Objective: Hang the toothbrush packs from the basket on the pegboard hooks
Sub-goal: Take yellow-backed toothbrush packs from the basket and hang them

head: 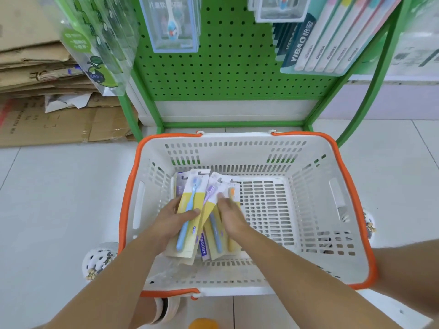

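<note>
2 hands reach into the basket (308,162) at frame centre. Left hand (174,218) grips a blue toothbrush pack (187,224); right hand (231,216) presses flat, fingers straight, on the other packs (213,236).

White tiled floor (59,198), flattened cardboard stack (35,67), bright light

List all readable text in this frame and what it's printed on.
"YIBAO": dark teal toothbrush pack hanging upper right on the pegboard, seen upside down.
"FROG": purple strip on a toothbrush pack in the basket, between the two hands.
Green hanging pack, upper left: white print, too blurred to read.
Pastel packs, upper right: small words, blurred.
Cardboard on the floor, left: print too small to read.
</note>
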